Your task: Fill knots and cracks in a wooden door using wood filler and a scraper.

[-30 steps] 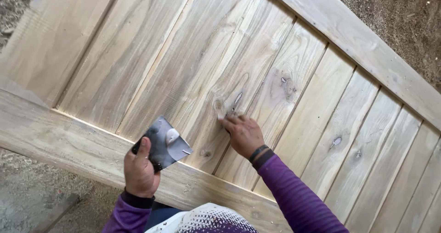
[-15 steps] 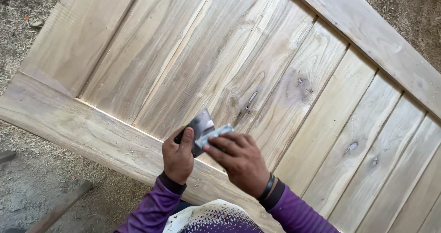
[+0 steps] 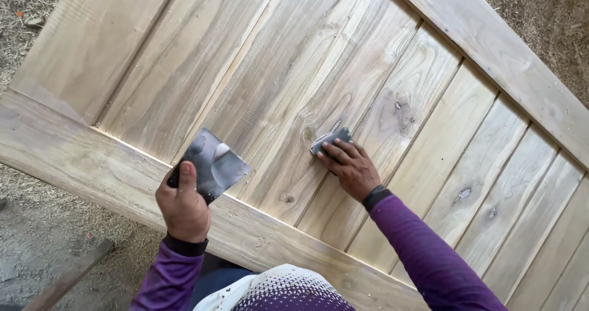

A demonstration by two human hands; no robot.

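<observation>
Head view, looking down on a large wooden panel [image 3: 343,72] of pale vertical boards set in a heavier frame, which lay flat over bare, straw-littered ground [image 3: 37,237]. The right hand [image 3: 350,167] was closed on a small putty knife [image 3: 330,140], fingers spread along its back so that the blade was pressed flat against a board just beside a dark knot [image 3: 399,113]; that low angle suited spreading or scraping at the surface rather than digging into it. The left hand [image 3: 183,205] gripped a square flat plate [image 3: 213,164] smeared with grey and pale paste, thumb on top and the plate tilted toward the working hand, held above the lower frame rail [image 3: 92,170] and well within reach of the knife. Both purple sleeves [image 3: 423,256] came in from the bottom edge. A second knot [image 3: 464,193] showed on a board farther right, apart from either hand.
</observation>
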